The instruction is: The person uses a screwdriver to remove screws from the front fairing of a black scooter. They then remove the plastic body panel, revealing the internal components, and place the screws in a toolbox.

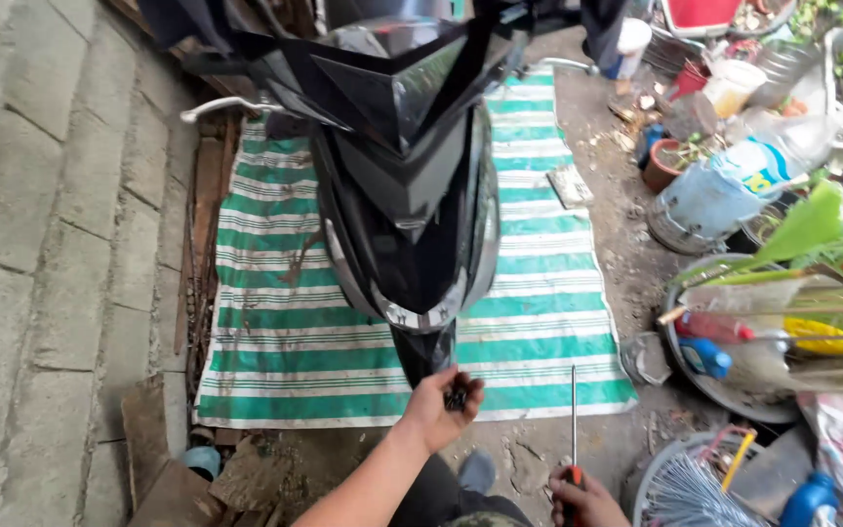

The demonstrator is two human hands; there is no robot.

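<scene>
Screwdriver (573,420) stands upright in your closed right hand (587,500), shaft pointing away toward the striped mat (275,332), while your nearer left hand (438,408) cups small dark fasteners (458,397) just below the black scooter (402,195).

Small dark fasteners (457,395), probably screws, bunched in left palm; long screwdriver (574,420), red-orange handle, shaft upright.

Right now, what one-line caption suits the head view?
Left hand cups small dark parts before a black scooter on striped tarp; right hand holds a screwdriver.
</scene>
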